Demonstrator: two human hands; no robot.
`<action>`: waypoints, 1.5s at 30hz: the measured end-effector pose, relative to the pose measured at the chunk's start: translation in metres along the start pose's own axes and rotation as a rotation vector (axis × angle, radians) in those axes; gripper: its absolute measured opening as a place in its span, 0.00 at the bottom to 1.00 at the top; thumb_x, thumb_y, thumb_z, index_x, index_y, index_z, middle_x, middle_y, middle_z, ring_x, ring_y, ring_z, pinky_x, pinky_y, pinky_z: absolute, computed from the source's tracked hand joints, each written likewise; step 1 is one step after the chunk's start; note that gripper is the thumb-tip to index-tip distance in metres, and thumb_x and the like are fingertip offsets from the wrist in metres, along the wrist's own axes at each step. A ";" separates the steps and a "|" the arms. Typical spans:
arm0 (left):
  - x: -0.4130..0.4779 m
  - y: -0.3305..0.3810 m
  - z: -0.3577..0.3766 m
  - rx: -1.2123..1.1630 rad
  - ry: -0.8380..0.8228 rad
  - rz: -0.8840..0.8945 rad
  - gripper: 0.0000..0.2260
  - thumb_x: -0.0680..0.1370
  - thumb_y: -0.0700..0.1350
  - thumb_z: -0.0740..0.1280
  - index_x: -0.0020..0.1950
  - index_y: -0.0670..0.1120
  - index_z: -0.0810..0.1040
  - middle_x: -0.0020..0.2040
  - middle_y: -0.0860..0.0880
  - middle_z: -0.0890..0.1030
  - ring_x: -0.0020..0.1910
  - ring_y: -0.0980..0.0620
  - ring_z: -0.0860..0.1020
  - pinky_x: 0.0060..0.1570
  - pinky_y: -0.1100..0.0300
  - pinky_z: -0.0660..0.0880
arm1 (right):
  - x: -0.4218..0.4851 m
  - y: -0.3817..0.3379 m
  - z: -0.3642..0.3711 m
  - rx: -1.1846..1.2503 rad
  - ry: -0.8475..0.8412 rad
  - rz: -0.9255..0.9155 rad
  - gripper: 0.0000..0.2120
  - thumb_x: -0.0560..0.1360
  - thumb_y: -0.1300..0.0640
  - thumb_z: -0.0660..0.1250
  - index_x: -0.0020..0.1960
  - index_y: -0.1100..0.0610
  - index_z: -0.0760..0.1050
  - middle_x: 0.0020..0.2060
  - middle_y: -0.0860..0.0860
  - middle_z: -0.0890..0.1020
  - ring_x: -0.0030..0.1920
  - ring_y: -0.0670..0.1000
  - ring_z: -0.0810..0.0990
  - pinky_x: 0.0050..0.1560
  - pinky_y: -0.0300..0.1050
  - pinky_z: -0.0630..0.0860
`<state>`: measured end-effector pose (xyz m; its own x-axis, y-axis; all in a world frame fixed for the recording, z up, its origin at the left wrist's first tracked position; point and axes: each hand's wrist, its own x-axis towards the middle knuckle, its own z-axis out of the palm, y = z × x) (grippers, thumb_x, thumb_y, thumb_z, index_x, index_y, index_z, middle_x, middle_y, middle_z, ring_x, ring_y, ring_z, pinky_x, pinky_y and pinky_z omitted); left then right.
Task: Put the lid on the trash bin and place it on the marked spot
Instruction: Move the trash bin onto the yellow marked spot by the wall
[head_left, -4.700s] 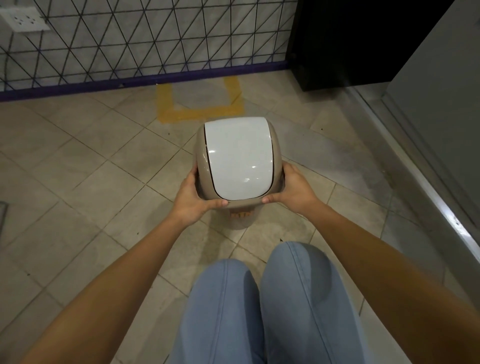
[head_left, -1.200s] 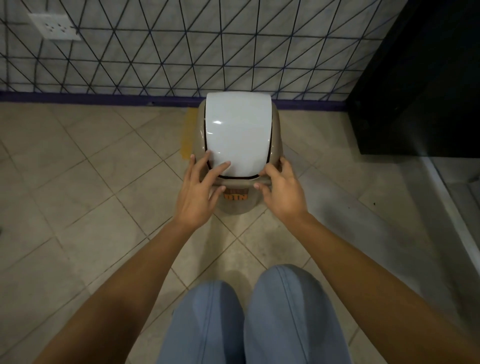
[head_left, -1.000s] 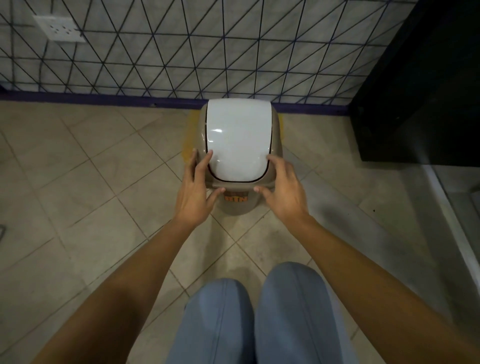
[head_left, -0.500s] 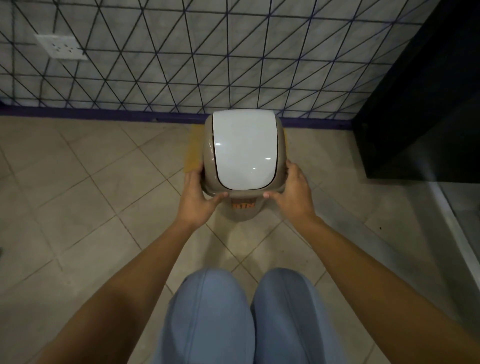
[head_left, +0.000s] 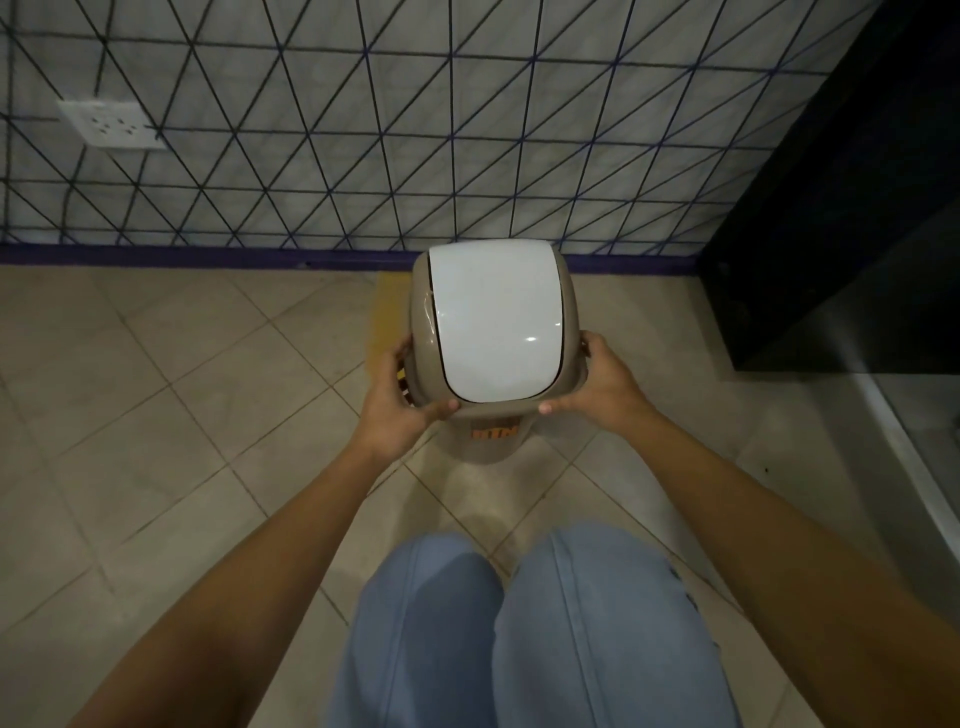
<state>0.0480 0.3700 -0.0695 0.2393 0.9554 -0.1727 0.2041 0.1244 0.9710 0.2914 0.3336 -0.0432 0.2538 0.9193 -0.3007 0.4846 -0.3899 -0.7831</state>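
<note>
The beige trash bin (head_left: 493, 447) carries its lid, a beige frame with a white swing flap (head_left: 496, 322), seated on top. The bin stands near the wall, over the yellow floor marking (head_left: 387, 317), of which only the left strip shows. My left hand (head_left: 397, 402) grips the lid's left rim, thumb on the front edge. On the opposite rim my right hand (head_left: 597, 387) does the same. An orange label shows on the bin's front below the lid.
A tiled wall with black diagonal lines and a purple skirting (head_left: 208, 254) runs just behind the bin. A black cabinet (head_left: 841, 234) stands to the right, with a metal threshold (head_left: 914, 467) below it. A wall socket (head_left: 109, 124) is upper left. My knees (head_left: 519, 613) are close below.
Since 4.7 s ago the bin has moved forward from short of the marking onto it, near the wall. In the last second both hands shifted from the flap's front to gripping the lid's sides.
</note>
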 end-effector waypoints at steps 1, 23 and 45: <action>0.001 -0.002 0.000 -0.012 -0.006 -0.001 0.43 0.65 0.38 0.77 0.74 0.47 0.58 0.71 0.47 0.66 0.65 0.46 0.71 0.61 0.48 0.74 | 0.003 0.001 0.000 0.004 -0.027 0.005 0.52 0.55 0.62 0.82 0.73 0.58 0.58 0.69 0.55 0.69 0.69 0.54 0.67 0.63 0.43 0.65; 0.043 0.006 -0.007 -0.088 -0.060 -0.052 0.46 0.67 0.37 0.75 0.77 0.48 0.52 0.73 0.47 0.64 0.69 0.46 0.66 0.65 0.44 0.70 | 0.041 -0.011 0.001 0.008 -0.013 0.022 0.54 0.56 0.61 0.82 0.75 0.55 0.56 0.68 0.57 0.68 0.70 0.57 0.66 0.69 0.57 0.66; 0.094 0.013 -0.017 -0.038 -0.058 -0.053 0.42 0.70 0.39 0.74 0.77 0.50 0.53 0.73 0.48 0.65 0.68 0.46 0.67 0.63 0.48 0.71 | 0.080 -0.031 0.004 0.035 0.048 0.038 0.53 0.57 0.61 0.81 0.74 0.55 0.56 0.68 0.55 0.68 0.69 0.56 0.67 0.69 0.53 0.66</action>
<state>0.0573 0.4662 -0.0700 0.2842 0.9301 -0.2326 0.1817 0.1859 0.9656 0.2931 0.4193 -0.0454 0.3117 0.9000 -0.3047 0.4441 -0.4215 -0.7906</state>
